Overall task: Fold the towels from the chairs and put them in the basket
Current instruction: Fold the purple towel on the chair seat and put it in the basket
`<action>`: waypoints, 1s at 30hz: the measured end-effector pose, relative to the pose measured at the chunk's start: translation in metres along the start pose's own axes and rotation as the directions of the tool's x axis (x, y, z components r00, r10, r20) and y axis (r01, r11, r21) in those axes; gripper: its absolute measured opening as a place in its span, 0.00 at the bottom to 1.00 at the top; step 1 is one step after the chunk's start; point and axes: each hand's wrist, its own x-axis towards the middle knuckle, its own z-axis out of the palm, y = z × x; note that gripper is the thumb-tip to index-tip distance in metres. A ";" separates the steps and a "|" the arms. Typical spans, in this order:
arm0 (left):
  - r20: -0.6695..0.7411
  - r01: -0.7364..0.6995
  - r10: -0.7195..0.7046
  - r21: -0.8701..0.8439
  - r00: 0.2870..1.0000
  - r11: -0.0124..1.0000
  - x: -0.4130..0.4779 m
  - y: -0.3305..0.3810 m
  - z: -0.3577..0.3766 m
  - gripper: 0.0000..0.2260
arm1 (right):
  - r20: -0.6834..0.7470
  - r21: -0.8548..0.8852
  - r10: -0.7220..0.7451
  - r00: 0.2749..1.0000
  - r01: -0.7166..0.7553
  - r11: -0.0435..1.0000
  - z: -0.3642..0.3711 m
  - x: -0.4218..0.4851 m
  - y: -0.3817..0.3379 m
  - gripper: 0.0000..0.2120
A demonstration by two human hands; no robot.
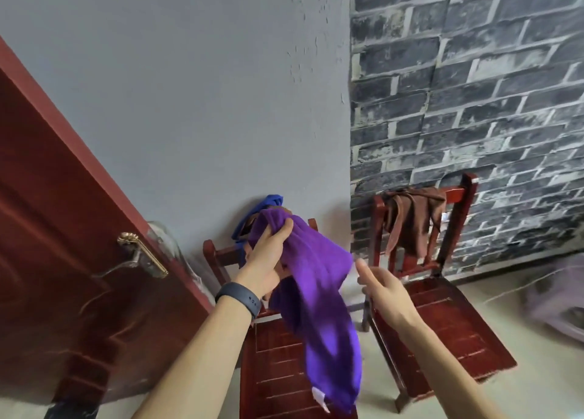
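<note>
My left hand [268, 254] grips the purple towel [319, 292] at its top edge, above the left chair [278, 371], and the cloth hangs free over the seat. My right hand [384, 284] is open, fingers loose and holding nothing, in the gap between the chairs, beside the towel's edge. A brown towel [414, 219] hangs on the back of the right chair [442, 323].

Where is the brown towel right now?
Head view, right of centre: the brown towel hangs over the backrest of the right-hand red wooden chair, in front of the brick-pattern wall.
</note>
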 end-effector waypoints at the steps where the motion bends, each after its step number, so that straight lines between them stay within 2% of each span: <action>1: -0.003 0.020 -0.020 -0.016 1.000 1.000 0.001 -0.004 0.002 0.16 | 0.079 0.057 0.066 0.995 -0.071 0.996 0.004 -0.005 0.015 0.42; 3: -0.033 0.042 -0.043 -0.040 0.999 0.998 0.003 -0.011 0.004 0.16 | 0.200 0.123 0.108 0.974 -0.135 0.983 0.011 -0.010 0.029 0.40; 5: -0.043 0.067 -0.068 -0.019 0.997 0.998 0.003 -0.019 0.005 0.16 | 0.266 0.151 0.094 0.959 -0.138 0.979 0.016 -0.008 0.030 0.32; 9: 0.055 0.174 -0.173 0.001 0.983 0.985 0.001 -0.033 0.004 0.18 | 0.335 0.186 0.167 0.927 -0.239 0.953 0.029 0.002 0.027 0.23; 12: 0.135 0.248 -0.244 -0.017 0.960 0.968 -0.001 -0.034 0.001 0.22 | 0.261 0.186 0.158 0.952 -0.210 0.960 0.036 0.006 0.024 0.18; 16: 0.306 0.231 -0.152 -0.242 0.940 0.942 -0.006 -0.029 -0.013 0.23 | 0.165 0.322 0.060 0.984 -0.111 0.940 0.026 0.016 0.011 0.12; 18: 0.317 0.250 -0.140 -0.339 0.938 0.907 -0.006 -0.030 -0.022 0.26 | 0.131 0.390 0.001 0.991 -0.053 0.919 0.018 0.022 0.000 0.11; 20: 0.298 0.273 -0.169 -0.350 0.939 0.896 -0.006 -0.032 -0.027 0.23 | 0.018 0.417 -0.031 0.999 0.021 0.909 0.010 0.030 -0.015 0.12; 22: 0.228 0.271 -0.218 -0.231 0.949 0.934 -0.005 -0.035 -0.032 0.16 | -0.138 0.347 -0.074 0.988 0.118 0.931 -0.001 0.040 -0.029 0.13; 24: 0.085 0.274 -0.274 0.018 0.958 0.962 -0.002 -0.041 -0.040 0.11 | -0.219 0.251 -0.122 0.968 0.177 0.952 -0.013 0.050 -0.038 0.18; 27: -0.087 0.336 -0.325 0.320 0.942 0.886 0.003 -0.050 -0.058 0.14 | -0.195 0.146 -0.142 0.970 0.172 0.974 -0.027 0.062 -0.039 0.20; 30: -0.161 0.476 -0.451 0.394 0.878 0.786 0.002 -0.055 -0.077 0.14 | -0.196 0.006 -0.146 0.970 0.150 0.989 -0.035 0.070 -0.032 0.23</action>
